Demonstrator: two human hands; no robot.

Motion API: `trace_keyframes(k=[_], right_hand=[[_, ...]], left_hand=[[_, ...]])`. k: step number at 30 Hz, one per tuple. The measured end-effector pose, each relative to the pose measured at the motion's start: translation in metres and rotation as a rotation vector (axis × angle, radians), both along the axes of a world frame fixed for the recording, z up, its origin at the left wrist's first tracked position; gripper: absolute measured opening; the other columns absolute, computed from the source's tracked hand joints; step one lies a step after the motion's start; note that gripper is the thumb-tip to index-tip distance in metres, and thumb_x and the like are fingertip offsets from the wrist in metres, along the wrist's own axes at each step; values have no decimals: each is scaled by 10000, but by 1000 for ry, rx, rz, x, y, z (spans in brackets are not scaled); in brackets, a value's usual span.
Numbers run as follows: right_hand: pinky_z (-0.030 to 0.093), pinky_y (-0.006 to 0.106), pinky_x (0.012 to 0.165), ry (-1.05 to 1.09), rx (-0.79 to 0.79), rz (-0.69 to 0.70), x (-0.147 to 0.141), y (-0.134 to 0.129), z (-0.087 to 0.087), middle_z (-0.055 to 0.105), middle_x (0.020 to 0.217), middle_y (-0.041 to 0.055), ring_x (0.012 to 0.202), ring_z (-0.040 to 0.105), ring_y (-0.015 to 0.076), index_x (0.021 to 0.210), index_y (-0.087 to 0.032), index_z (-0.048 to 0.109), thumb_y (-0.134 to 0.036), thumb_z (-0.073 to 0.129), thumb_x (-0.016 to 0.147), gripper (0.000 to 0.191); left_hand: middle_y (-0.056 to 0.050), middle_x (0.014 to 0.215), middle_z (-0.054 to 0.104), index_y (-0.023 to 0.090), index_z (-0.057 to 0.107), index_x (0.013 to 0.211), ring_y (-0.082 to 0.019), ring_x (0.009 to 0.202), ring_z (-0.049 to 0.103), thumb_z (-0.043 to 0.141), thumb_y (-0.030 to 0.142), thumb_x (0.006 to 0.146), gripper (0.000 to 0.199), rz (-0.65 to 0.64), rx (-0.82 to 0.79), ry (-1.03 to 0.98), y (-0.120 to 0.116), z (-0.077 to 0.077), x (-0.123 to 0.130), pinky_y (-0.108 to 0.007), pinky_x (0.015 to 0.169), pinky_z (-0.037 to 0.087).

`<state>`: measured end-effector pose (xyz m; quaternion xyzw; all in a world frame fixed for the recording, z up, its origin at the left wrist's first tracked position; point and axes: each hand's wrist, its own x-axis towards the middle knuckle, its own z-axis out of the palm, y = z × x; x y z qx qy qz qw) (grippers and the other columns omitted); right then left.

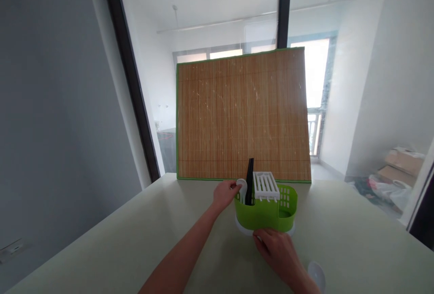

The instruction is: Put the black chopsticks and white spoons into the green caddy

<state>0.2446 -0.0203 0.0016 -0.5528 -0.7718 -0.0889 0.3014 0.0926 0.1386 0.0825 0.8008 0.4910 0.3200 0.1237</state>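
A green utensil holder (259,217) with slotted side walls stands on a white base tray (241,227). My left hand (224,194) pinches a white spoon (241,183), bowl end up, in the holder's left compartment. A black long-handled piece (250,181) stands tilted beside the spoon; its lower end is hidden. A white slatted rack (266,185) sits over the middle of the holder. My right hand (274,243) is at the front, its fingers curled closed against the base tray's rim. On the table near my right forearm lies another white spoon (316,275), partly cut off by the frame.
The pale table (135,235) narrows toward the back. A bamboo mat (242,118) with a green border stands upright behind the holder, against a glass partition with a dark frame (127,68). Cardboard boxes (403,163) and plastic bags lie beyond the glass at right.
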Motion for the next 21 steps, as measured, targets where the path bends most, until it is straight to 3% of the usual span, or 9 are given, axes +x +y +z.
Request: trace_keyframes(k=[8,11,15,18,21], right_hand=[[378,262,574,-41,2,-9,2,-2,4,682,763,7,679,639,185,863,-246,615,-217,430,901,191],[378,248,560,-42,5,-64,10,-1,6,686,758,9,674,641,179,852,-249,625,-218,427,893,205],[371,238,532,0,-84,-201,28,-1,10,680,733,-6,646,644,175,850,-261,633,-228,452,868,184],[386,239,548,72,-179,-229,47,-9,7,667,737,-24,665,646,171,857,-280,621,-251,457,863,167],[411,247,556,143,-215,-295,71,-26,-4,655,840,-18,680,648,168,940,-303,597,-316,435,873,176]], left_hand=[[0,770,658,212,657,906,-129,643,543,514,351,800,226,49,95,-90,-12,4,1,-217,556,294],[10,764,627,198,621,955,-112,616,519,466,336,831,241,83,163,-179,-30,-5,-2,-209,561,309],[27,671,570,184,601,911,-100,566,488,441,318,854,217,43,214,-338,-67,-44,-7,-192,544,329],[33,626,544,192,600,897,-95,546,477,446,275,857,179,-69,155,-321,-92,-80,-8,-185,532,338],[27,623,552,201,612,897,-93,539,477,454,240,849,170,-177,103,-273,-107,-102,-4,-185,530,348]])
